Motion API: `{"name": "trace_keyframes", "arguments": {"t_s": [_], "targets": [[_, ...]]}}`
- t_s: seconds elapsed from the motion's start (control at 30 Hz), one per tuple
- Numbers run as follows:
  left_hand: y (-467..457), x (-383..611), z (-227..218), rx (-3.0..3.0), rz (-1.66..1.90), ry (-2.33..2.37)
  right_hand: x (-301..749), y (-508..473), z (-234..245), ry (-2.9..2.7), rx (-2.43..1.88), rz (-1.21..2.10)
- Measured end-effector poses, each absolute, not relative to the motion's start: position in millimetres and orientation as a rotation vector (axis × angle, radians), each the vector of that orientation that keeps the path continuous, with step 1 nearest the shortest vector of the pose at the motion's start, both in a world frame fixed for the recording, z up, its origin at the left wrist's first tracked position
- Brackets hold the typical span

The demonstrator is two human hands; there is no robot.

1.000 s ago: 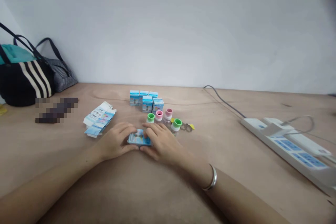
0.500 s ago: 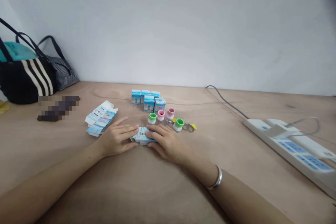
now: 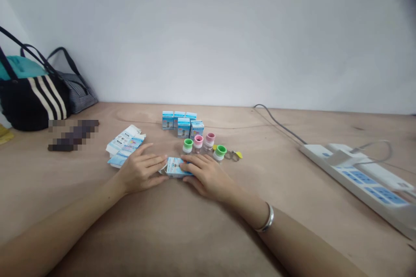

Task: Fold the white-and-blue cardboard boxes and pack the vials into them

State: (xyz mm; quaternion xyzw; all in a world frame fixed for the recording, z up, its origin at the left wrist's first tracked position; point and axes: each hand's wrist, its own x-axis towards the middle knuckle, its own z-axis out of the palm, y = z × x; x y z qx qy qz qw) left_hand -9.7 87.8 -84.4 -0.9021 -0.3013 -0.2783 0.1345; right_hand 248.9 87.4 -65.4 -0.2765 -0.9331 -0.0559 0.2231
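Observation:
A small blue-and-white cardboard box [image 3: 175, 167] lies on its side between my hands. My right hand [image 3: 206, 177] grips its right end, fingers over the top and thumb along the near side. At the box's left end, white flaps stand out, and the fingers and thumb of my left hand [image 3: 139, 172] pinch there. Just beyond are small clear bottles with coloured rims: two green, one of them the left green-rimmed bottle [image 3: 187, 145], and two pink, such as the right pink-rimmed bottle [image 3: 210, 139]. A flattened carton [image 3: 125, 143] lies beyond my left hand.
Several small upright boxes [image 3: 183, 127] stand behind the bottles. Grey rings with yellow tabs [image 3: 232, 156] lie right of them. A white power strip [image 3: 357, 181] with a grey cable [image 3: 279, 123] is on the right. Bags [image 3: 35, 99] and a pixelated dark object [image 3: 73, 135] are on the left.
My left hand has drawn slightly left from the box, and more of its white end flaps shows. My right hand keeps its hold; the view has shifted slightly.

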Motion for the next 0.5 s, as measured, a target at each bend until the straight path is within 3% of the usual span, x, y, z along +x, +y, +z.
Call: {"name": "trace_keyframes", "arguments": {"t_s": [0.5], "targets": [[81.6,17.7,-87.4,-2.597,-0.844,-0.683,248.5,83.2,-67.5,-2.686,-0.708,-0.257]]}}
